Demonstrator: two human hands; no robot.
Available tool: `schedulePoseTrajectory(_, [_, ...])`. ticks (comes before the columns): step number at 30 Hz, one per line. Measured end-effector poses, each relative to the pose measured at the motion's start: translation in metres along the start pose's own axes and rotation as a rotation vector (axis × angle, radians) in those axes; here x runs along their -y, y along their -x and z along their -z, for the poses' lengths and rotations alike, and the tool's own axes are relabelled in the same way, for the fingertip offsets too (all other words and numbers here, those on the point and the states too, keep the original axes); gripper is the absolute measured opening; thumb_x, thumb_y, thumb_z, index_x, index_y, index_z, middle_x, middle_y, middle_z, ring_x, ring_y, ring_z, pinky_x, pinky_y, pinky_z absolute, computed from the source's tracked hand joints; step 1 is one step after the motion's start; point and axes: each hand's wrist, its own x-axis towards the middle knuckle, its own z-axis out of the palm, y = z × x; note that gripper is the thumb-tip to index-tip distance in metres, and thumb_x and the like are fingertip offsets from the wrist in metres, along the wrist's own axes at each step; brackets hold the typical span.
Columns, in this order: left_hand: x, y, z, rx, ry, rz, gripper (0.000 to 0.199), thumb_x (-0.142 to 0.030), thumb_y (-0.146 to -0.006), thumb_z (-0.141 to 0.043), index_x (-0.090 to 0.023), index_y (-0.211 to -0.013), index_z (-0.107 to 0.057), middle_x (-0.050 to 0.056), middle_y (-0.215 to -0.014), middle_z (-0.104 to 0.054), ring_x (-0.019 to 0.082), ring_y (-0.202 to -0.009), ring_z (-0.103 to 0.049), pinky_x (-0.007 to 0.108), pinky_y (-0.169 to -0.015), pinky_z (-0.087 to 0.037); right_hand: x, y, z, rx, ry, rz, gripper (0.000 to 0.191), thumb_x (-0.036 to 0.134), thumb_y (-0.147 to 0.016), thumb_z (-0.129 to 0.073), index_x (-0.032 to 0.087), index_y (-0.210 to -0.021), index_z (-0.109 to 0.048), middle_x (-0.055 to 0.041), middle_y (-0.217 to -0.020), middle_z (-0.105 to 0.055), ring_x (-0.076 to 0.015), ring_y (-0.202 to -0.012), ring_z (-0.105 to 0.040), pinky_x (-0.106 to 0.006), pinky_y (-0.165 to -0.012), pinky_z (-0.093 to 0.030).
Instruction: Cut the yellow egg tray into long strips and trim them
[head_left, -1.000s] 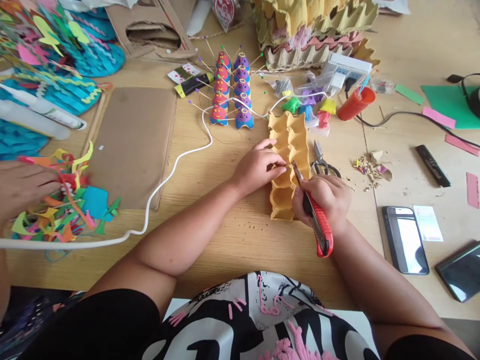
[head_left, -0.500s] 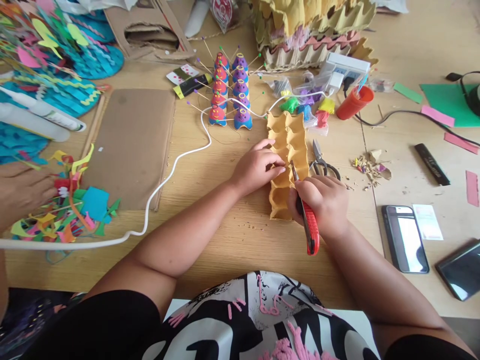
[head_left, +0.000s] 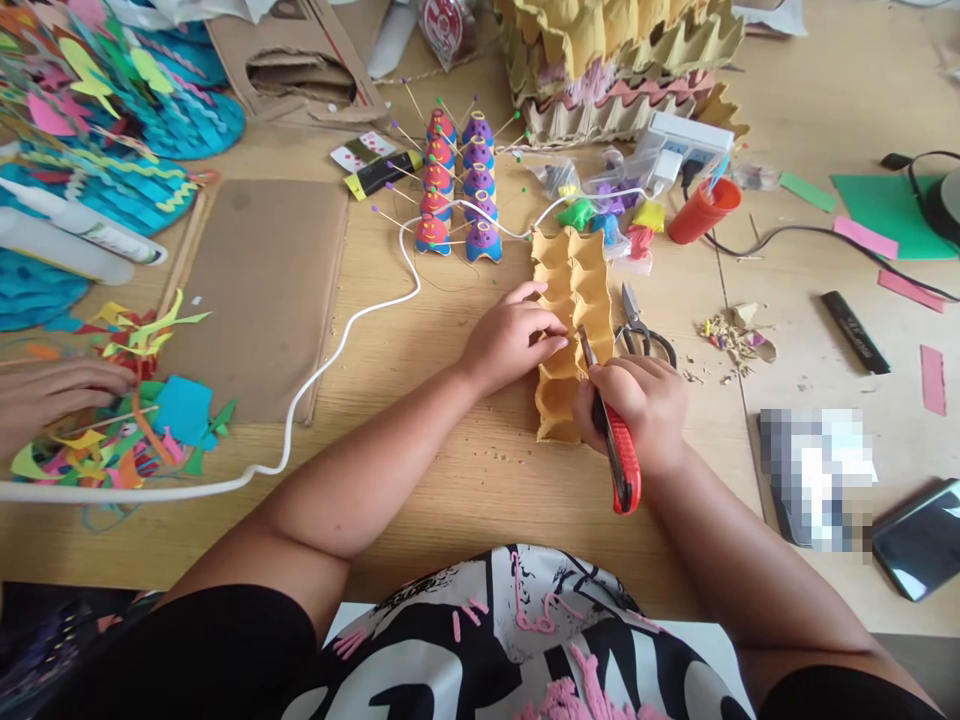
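A yellow egg carton strip [head_left: 556,405] with two rows of cups lies lengthwise before me on the table. My left hand [head_left: 512,340] grips it from the left side, fingers bent over the cups. In my right hand [head_left: 637,408] is a red and black utility knife [head_left: 624,462]. Its blade points away from me and meets the carton between the two rows, close to my left fingertips. Just right of the carton lie scissors [head_left: 636,325], partly hidden behind my right hand.
Painted egg-cup figures [head_left: 480,238] stand in two rows beyond a white cable [head_left: 349,325]. Stacked egg trays [head_left: 615,115] and a red cup [head_left: 703,212] are farther back. At left, another person's hand [head_left: 64,392] touches paper scraps [head_left: 184,410] beside a cardboard sheet [head_left: 262,290].
The other person's hand has shifted over the paper scraps, and a yellow strip there has moved. My hands, the knife and the carton hold nearly the same place; the view has shifted slightly.
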Motion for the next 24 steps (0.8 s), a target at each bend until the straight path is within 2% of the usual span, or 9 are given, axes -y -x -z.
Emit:
schedulePoseTrajectory(9, [-0.002, -0.001, 0.001, 0.026, -0.014, 0.032, 0.009, -0.026, -0.090, -0.074, -0.021, -0.089, -0.080, 0.006, -0.092, -0.079, 0.034, -0.141, -0.057, 0.048, -0.111, -0.053, -0.003, -0.005, -0.012, 0.084, -0.021, -0.143, 0.015, 0.018, -0.094, -0.052, 0.024, -0.081, -0.049, 0.0004, -0.066, -0.059, -0.0159, -0.059, -0.051, -0.029, -0.062, -0.040])
schedulePoseTrajectory(14, [-0.003, -0.001, 0.001, 0.032, -0.019, 0.045, 0.009, -0.027, -0.090, -0.073, -0.020, -0.090, -0.080, 0.006, -0.090, -0.078, 0.034, -0.142, -0.057, 0.049, -0.112, -0.053, -0.003, -0.003, -0.013, 0.053, -0.039, -0.150, 0.014, 0.019, -0.096, -0.051, 0.024, -0.082, -0.048, 0.0006, -0.065, -0.058, -0.0162, -0.059, -0.050, -0.030, -0.060, -0.040])
schedulePoseTrajectory(18, [-0.003, 0.000, 0.001, 0.022, -0.010, 0.045, 0.007, -0.025, -0.089, -0.075, -0.021, -0.089, -0.080, 0.006, -0.090, -0.078, 0.034, -0.142, -0.057, 0.050, -0.115, -0.051, -0.001, -0.001, -0.009, -0.005, -0.015, -0.086, 0.017, 0.014, -0.091, -0.053, 0.025, -0.079, -0.047, 0.0027, -0.061, -0.054, -0.0149, -0.056, -0.046, -0.030, -0.058, -0.035])
schedulePoseTrajectory(24, [-0.002, 0.000, 0.000, 0.010, 0.008, 0.026, 0.006, -0.022, -0.089, -0.075, -0.021, -0.090, -0.080, 0.006, -0.090, -0.078, 0.034, -0.142, -0.057, 0.052, -0.115, -0.051, 0.001, 0.003, -0.002, -0.016, 0.051, 0.038, 0.021, 0.013, -0.084, -0.059, 0.025, -0.076, -0.044, 0.0051, -0.059, -0.051, -0.0139, -0.055, -0.042, -0.030, -0.058, -0.030])
